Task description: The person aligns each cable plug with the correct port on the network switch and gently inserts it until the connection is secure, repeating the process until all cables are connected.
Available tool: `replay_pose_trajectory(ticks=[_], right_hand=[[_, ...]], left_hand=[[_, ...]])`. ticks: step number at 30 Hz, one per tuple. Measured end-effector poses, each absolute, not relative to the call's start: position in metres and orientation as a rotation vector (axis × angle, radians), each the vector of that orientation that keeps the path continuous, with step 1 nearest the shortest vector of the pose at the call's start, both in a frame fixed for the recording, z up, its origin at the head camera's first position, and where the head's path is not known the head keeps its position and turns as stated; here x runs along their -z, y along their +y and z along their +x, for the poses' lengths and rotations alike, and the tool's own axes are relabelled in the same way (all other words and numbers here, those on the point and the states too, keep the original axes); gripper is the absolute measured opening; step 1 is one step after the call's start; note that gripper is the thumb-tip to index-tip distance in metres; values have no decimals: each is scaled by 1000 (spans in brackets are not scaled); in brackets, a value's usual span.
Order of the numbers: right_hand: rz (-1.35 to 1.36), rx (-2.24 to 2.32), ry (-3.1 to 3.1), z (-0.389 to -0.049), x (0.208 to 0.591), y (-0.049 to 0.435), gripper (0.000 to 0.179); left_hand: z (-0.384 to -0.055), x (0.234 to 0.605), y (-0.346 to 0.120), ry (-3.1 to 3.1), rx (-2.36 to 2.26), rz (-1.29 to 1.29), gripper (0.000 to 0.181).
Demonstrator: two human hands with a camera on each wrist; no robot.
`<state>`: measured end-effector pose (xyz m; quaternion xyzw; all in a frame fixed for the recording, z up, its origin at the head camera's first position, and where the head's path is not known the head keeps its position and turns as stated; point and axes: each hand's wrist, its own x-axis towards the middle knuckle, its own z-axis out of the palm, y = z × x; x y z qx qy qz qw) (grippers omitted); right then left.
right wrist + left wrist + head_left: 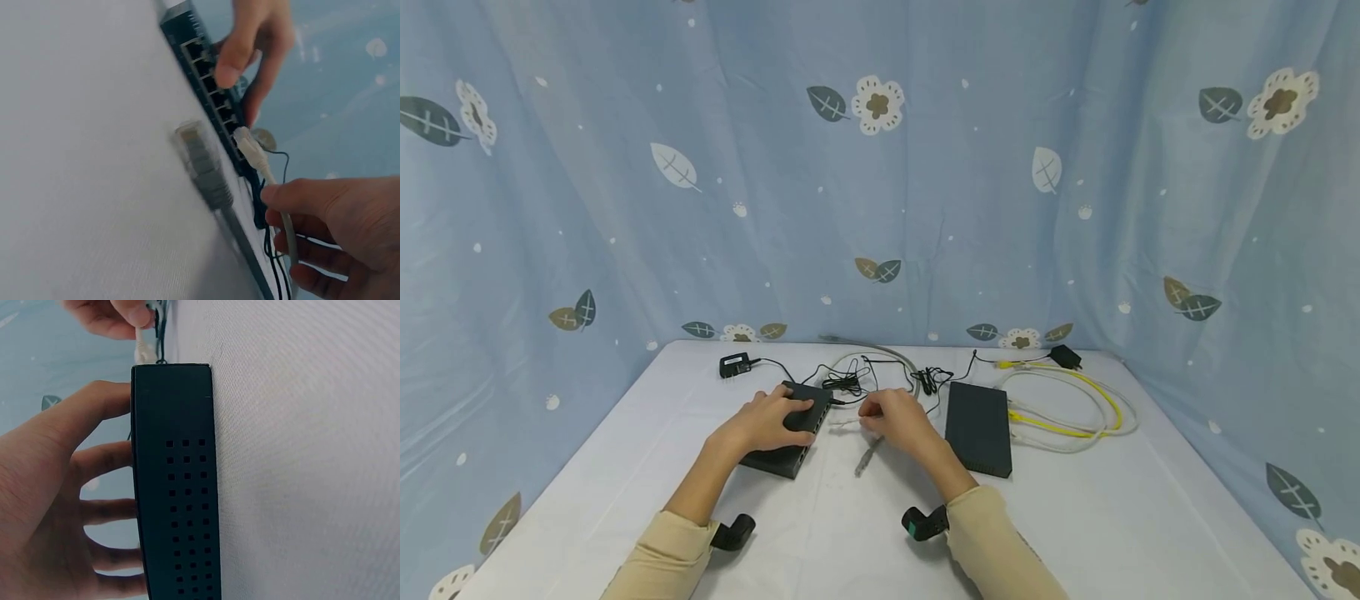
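Note:
A black network switch lies at an angle left of centre, its row of ports facing right. Over its top spreads my left hand, fingertips resting on the case and thumb at the port-side edge. My right hand pinches a white Ethernet cable just behind its connector. That clear-tipped plug is right at the far end of the port row in the right wrist view. Below it, a grey Ethernet plug lies loose on the white cloth.
Right of centre sits a second black box, with white and yellow cables looping from its right side. Power adapters stand at back left and back right. Bundled black cords lie behind the hands, before a blue curtain.

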<state>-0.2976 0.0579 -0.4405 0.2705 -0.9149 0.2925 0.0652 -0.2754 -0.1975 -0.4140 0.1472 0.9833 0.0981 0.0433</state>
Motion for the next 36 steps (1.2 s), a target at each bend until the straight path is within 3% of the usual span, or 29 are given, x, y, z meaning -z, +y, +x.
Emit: replay_pose_trajectory(ticks=[20, 36], right_hand=[[714, -861, -2649, -301, 446, 60, 3], [821, -744, -2557, -305, 453, 62, 4]], left_hand=[[-278, 414, -199, 3000, -307, 447, 68], [-277, 414, -199, 2991, -295, 478, 69]])
